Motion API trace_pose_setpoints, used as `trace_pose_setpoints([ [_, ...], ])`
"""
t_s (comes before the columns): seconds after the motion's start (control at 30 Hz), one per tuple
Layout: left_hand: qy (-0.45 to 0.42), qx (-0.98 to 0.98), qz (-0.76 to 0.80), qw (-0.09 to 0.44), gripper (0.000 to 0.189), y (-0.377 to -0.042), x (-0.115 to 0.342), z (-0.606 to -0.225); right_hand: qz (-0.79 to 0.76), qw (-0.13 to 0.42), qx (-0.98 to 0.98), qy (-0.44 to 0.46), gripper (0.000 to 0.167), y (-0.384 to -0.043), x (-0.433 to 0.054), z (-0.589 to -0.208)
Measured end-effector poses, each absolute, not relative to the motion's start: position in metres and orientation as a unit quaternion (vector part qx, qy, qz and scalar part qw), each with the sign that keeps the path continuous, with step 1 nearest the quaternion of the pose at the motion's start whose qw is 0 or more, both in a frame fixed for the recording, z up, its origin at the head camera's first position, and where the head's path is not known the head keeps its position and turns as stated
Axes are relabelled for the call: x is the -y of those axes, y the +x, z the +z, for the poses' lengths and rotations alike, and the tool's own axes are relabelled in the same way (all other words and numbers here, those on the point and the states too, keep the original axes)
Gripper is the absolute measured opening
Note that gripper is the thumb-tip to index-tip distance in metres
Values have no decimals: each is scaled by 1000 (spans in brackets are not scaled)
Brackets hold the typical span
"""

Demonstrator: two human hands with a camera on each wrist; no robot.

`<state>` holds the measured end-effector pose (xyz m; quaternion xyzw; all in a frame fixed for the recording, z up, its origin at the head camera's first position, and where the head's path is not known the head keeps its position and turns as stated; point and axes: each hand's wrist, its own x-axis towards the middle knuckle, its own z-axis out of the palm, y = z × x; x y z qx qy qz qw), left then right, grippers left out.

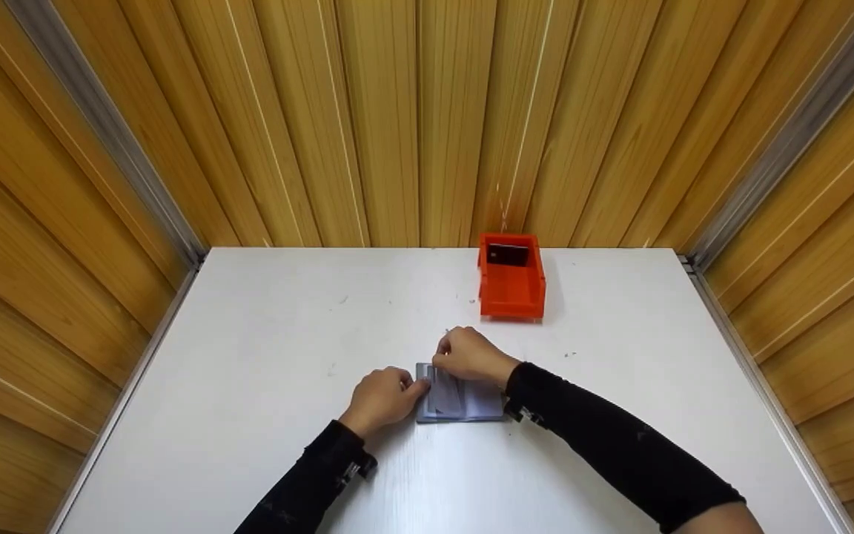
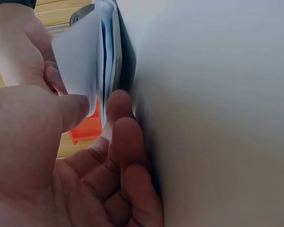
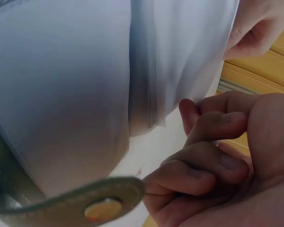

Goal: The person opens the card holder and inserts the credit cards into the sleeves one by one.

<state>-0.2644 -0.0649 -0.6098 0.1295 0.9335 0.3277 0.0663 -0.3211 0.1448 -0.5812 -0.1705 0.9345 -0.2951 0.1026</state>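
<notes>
Right hand [image 1: 471, 354] pinches a translucent page [image 1: 446, 393] of the open, stitched, olive-strapped wallet [image 1: 483, 402]; left hand [image 1: 385, 397] grips the wallet's edge.

Here's the snap-strapped card holder [image 1: 485, 404], spread open between left hand [image 1: 384, 397] and right hand [image 1: 473, 356], one translucent sleeve [image 2: 76, 56] raised.

One wallet [image 1: 482, 404], one bin [image 1: 512, 288]

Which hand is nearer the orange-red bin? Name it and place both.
Right. The right hand is on the near side of the orange-red bin, slightly left; the left hand is farther back and further left, at the left edge of the card holder.
</notes>
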Motion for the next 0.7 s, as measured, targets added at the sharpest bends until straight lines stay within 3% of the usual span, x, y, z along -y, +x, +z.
trace_pose_setpoints([
  [0.43,124,-935,325,68,46,-266,65,-612,-303,93,-929,-193,21,-322,-148,-577],
  [0.7,111,-937,322,76,46,-266,63,-614,-282,129,-929,-203,21,-324,-170,-547],
])
